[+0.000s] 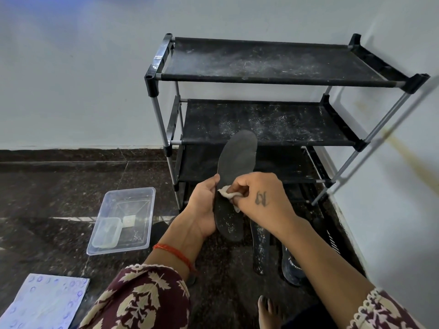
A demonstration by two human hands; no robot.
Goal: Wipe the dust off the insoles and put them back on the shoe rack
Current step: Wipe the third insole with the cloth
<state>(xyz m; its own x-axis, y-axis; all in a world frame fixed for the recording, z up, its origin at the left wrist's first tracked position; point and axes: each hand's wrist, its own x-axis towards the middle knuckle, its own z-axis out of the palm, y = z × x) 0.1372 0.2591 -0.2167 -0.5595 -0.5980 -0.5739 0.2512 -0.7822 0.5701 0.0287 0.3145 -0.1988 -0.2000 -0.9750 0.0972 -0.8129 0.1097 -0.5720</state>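
1. Far left, at 7 o'clock, we see a sheet of paper w/ blue ring marks, flat on the dark floor.
2. Next, at 8 o'clock: a clear plastic tub on the floor, w/ a smaller clear box inside its near-left corner.
3. Our left hand, red thread on the wrist, grips the insole along its left edge, fingers curled round it, thumb on the front.
4. The insole is dark, held upright approx. at frame centre, toe at 12 o'clock, heel at 6. White dust specks show on the lower part; the upper part looks cleaner.
5. A small white cloth is pressed to the insole's middle.
6. Our right hand pinches that cloth, fingers curled tight on it.
7. Below, at 5 o'clock, a second dusty insole lies on the floor, and just right of it a dark shoe.
8. Behind, from 12 to 3 o'clock, the black shoe rack stands against the wall; its top two shelves are streaked w/ dust.
9. Bottom edge, at 5 o'clock: a bare foot.
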